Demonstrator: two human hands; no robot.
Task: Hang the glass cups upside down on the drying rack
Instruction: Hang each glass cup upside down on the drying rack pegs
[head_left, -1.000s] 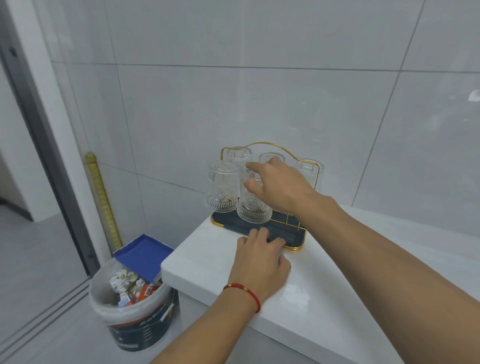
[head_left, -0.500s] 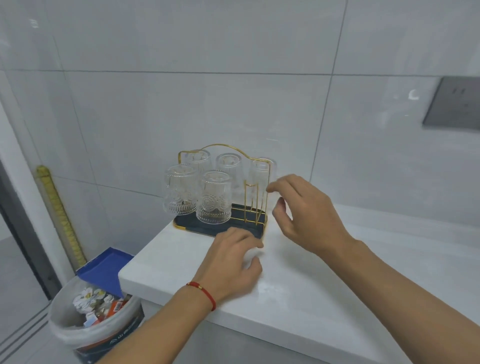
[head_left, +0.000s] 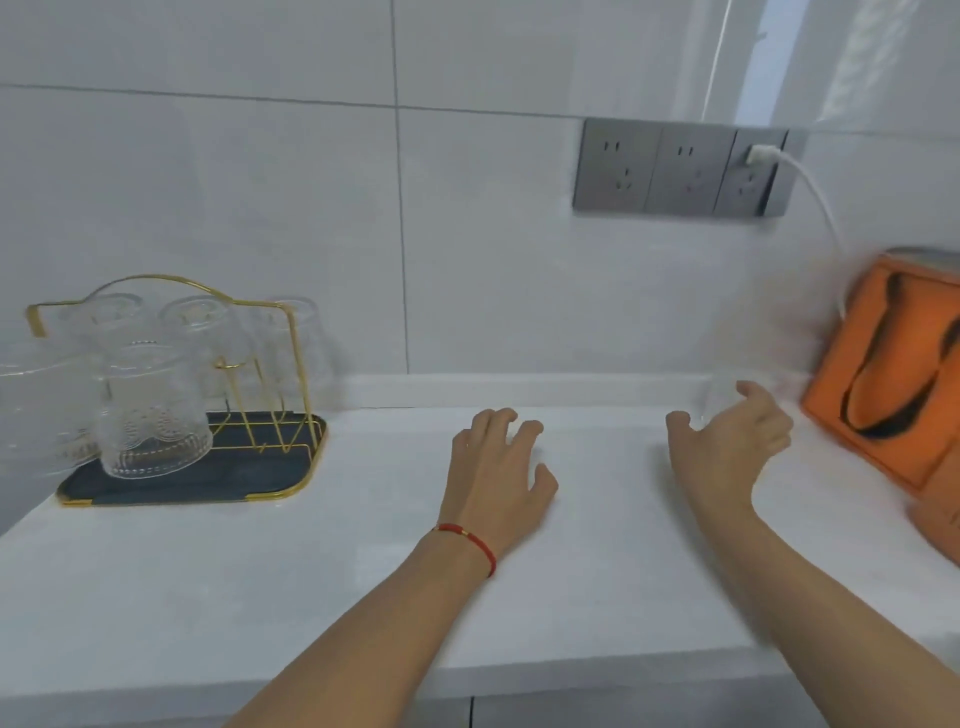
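The drying rack (head_left: 292, 364), gold wire on a dark tray (head_left: 218, 480), stands at the left end of the white counter (head_left: 311, 571). Several patterned glass cups hang upside down on it; the nearest cup (head_left: 150, 415) is in front. One front peg (head_left: 228, 366) is bare. My left hand (head_left: 496, 467) lies flat on the counter, fingers apart, holding nothing. My right hand (head_left: 732, 441) hovers open farther right, thumb and fingers spread, well away from the rack. A faint clear shape (head_left: 719, 400) sits just beyond its fingers, too blurred to identify.
An orange bag (head_left: 893, 374) leans at the right end of the counter. A grey socket strip (head_left: 680, 171) on the tiled wall holds a white plug with a cable (head_left: 815, 192) running down behind the bag. The counter's front edge runs below my forearms.
My view has swung right, so the rack now sits far left. My right hand left the rack and moved right toward the orange bag. My left hand slid right along the counter.
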